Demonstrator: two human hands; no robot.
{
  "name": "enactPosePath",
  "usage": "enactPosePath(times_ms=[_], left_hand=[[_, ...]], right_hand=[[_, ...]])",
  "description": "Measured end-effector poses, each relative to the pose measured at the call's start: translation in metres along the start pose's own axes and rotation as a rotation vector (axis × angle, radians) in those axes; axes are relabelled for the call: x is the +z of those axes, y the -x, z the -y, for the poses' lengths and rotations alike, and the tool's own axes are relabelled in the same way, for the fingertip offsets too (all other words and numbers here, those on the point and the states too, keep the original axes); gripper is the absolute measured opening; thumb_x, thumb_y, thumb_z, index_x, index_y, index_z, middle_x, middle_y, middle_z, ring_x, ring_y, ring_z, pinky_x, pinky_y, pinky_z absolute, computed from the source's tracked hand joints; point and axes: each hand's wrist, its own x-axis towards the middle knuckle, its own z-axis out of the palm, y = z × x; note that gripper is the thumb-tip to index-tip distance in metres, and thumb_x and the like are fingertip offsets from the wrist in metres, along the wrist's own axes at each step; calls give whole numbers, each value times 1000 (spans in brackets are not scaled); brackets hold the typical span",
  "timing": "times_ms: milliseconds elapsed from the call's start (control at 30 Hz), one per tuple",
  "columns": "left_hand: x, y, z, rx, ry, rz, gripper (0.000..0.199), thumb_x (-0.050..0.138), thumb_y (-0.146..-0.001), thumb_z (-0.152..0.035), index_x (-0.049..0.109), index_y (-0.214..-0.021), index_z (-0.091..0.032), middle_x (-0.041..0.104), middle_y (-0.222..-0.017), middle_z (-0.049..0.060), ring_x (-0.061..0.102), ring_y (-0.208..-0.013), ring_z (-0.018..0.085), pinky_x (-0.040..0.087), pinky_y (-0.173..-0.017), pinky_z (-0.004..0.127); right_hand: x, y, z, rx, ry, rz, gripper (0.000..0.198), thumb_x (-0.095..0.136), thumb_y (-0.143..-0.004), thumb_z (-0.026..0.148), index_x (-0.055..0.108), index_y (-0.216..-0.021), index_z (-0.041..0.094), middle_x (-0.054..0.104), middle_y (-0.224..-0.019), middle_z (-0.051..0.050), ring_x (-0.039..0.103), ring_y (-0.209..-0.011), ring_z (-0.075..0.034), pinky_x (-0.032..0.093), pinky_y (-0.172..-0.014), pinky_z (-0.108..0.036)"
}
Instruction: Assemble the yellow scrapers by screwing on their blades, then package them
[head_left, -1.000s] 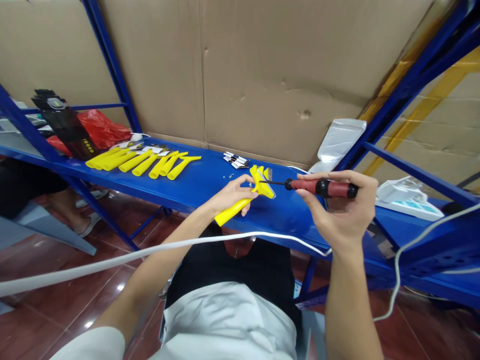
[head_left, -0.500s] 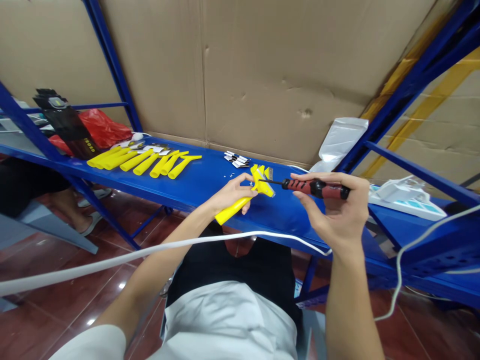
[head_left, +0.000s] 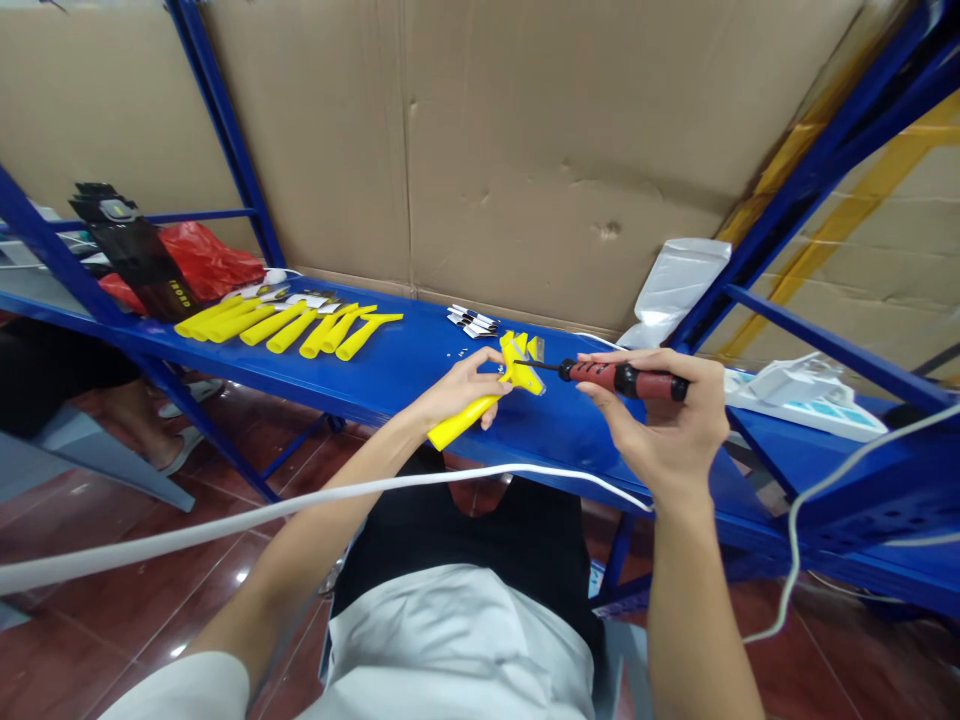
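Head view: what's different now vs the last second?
The right hand and the screwdriver it holds have shifted left, closer to the yellow tool. Nothing was picked up or let go. Roughly unchanged: the left hand's hold on that tool, the row of yellow pieces, the black-and-white pieces.

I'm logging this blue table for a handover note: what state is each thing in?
Left hand: closed on the yellow scraper
Right hand: closed on the screwdriver
Yellow scraper: held near its head
Screwdriver: held, shaft pointing at the scraper's head; tip contact unclear
Yellow tools: lying side by side
Red bag: crumpled
White packet: leaning
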Motion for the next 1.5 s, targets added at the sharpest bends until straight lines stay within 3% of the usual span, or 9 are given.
enactPosePath(times_ms=[233,400,633,800,900,1067,1233,1367,1500], left_hand=[[-3,-1,4,17,3,10,52,90,-92,-40,49,-122,-26,70,-72,-7,66,-50,14,55,-55,27],[-2,-1,3,24,7,7,53,90,-92,-40,48,-121,-25,70,-72,-7,65,-49,14,54,-54,26],[-1,0,2,34,-11,-28,52,90,-91,-39,49,-121,-25,65,-66,-9,65,-47,15,51,-53,25],[2,-1,1,110,39,-59,53,91,-91,-39,49,-121,-25,71,-80,-6,64,-46,12,51,-50,25],[6,0,-3,204,93,-79,55,93,-90,-41,51,-121,-24,74,-92,-4,63,-45,10,52,-48,25],[9,8,-15,315,204,-67,54,92,-91,-39,52,-125,-27,73,-102,-4,59,-44,6,49,-47,25],[14,24,-26,333,278,-43,50,90,-91,-36,56,-127,-33,77,-117,0,56,-43,4,46,-44,26],[20,33,-30,331,285,0,50,89,-89,-38,61,-131,-34,78,-130,4,54,-42,4,44,-43,27],[23,35,-32,313,270,23,56,89,-87,-40,64,-137,-34,78,-137,7,51,-42,3,42,-42,27]], right_hand=[[-3,3,-6,17,37,-1,53,104,-87,30,68,-126,29,85,-116,-5,88,-108,-32,74,-101,-55],[-11,-2,2,26,193,29,43,102,-89,35,72,-118,28,88,-112,-7,88,-108,-34,75,-93,-52],[-19,-8,21,17,349,150,27,96,-95,37,77,-113,29,88,-109,-5,87,-97,-30,72,-80,-43],[-39,-5,13,54,643,362,21,83,-105,43,82,-117,26,85,-93,-5,77,-70,-25,56,-65,-37],[-52,-5,-8,118,684,413,23,77,-107,48,81,-110,25,83,-92,-5,73,-72,-25,49,-65,-35],[-70,-13,-31,307,721,253,41,77,-101,65,64,-86,29,71,-70,-4,63,-61,-27,40,-62,-36],[-83,-23,-17,659,695,330,29,78,-101,48,57,-88,34,78,-76,-9,80,-76,-35,47,-66,-38],[-92,-23,-16,653,703,387,30,73,-105,47,54,-86,36,79,-75,-10,81,-77,-37,48,-69,-39],[-99,-19,-29,581,789,430,34,72,-106,52,52,-83,37,75,-71,-10,71,-68,-36,43,-69,-41]])
